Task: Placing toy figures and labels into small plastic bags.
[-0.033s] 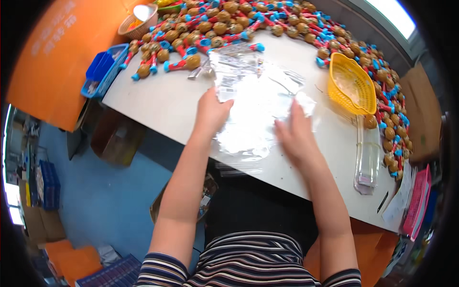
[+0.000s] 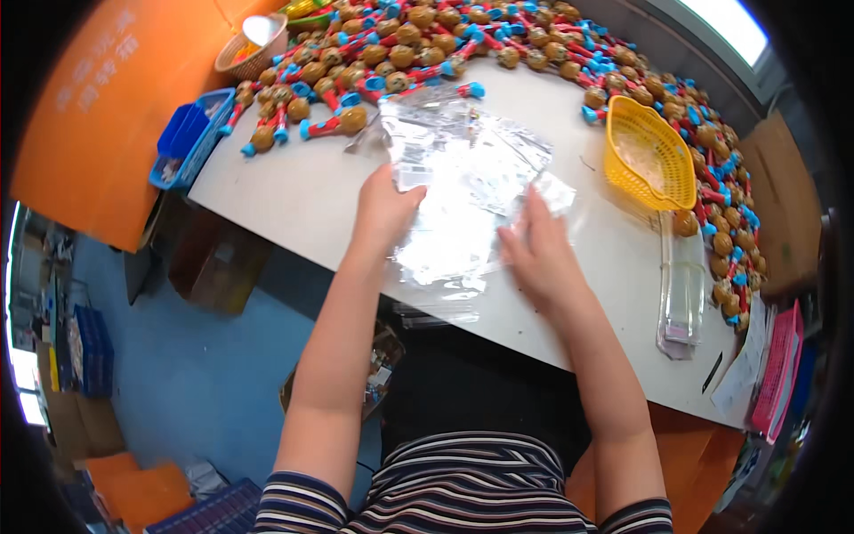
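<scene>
A loose stack of clear, shiny plastic bags [image 2: 454, 191] lies on the white table in front of me, its lower end hanging over the near edge. Glare hides much of its surface. My left hand [image 2: 388, 209] grips the left edge of the stack, thumb on top and the other fingers mostly out of sight. At the right edge, my right hand [image 2: 543, 254] touches the bags with its fingers stretched out and thumb apart; it is slightly blurred.
Many brown-headed toys with red and blue handles [image 2: 351, 120] cover the table's far and right sides. A yellow basket [image 2: 609, 160] stands at right, above a clear plastic packet [image 2: 680, 303]. At left are a blue basket [image 2: 203, 147] and an orange panel [image 2: 116, 133].
The glare on the bags has lessened and shifted, so more of their surface shows. Both hands stay at the stack's edges; the whole view has shifted slightly.
</scene>
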`<state>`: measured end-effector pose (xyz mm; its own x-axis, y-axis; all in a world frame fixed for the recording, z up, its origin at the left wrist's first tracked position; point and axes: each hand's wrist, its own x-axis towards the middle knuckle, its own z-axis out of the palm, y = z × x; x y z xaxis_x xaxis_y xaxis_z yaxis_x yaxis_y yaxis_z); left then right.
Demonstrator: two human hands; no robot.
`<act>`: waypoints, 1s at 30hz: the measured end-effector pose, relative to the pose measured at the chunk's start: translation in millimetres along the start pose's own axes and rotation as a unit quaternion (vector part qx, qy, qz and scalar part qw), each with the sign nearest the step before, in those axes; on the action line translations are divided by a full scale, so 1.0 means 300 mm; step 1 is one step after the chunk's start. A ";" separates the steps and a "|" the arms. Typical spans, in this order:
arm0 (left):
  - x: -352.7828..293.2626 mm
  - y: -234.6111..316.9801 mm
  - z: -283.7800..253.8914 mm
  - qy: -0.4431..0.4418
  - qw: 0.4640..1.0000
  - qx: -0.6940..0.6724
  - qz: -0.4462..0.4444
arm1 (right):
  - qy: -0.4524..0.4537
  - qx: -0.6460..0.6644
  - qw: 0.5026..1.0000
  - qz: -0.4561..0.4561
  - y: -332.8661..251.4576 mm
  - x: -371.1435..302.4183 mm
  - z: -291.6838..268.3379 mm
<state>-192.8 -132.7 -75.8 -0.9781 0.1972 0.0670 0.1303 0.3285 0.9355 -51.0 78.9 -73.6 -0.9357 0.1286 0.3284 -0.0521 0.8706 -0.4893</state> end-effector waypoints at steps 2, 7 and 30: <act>0.000 0.049 0.006 -0.021 0.999 -0.012 -0.042 | -0.085 0.197 0.974 0.067 -0.049 -0.002 -0.015; 0.011 0.026 -0.014 0.031 0.996 0.011 -0.084 | -0.032 0.341 0.908 0.244 -0.091 0.034 -0.146; -0.167 0.187 0.191 -0.024 0.882 0.465 0.079 | 0.099 0.102 0.987 0.073 0.063 0.000 -0.092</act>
<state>-127.2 -71.1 -46.7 -0.9307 0.3398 0.1354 0.3629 0.9041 0.2257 -42.3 108.5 -60.6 -0.8527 0.3536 0.3844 -0.0102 0.7246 -0.6891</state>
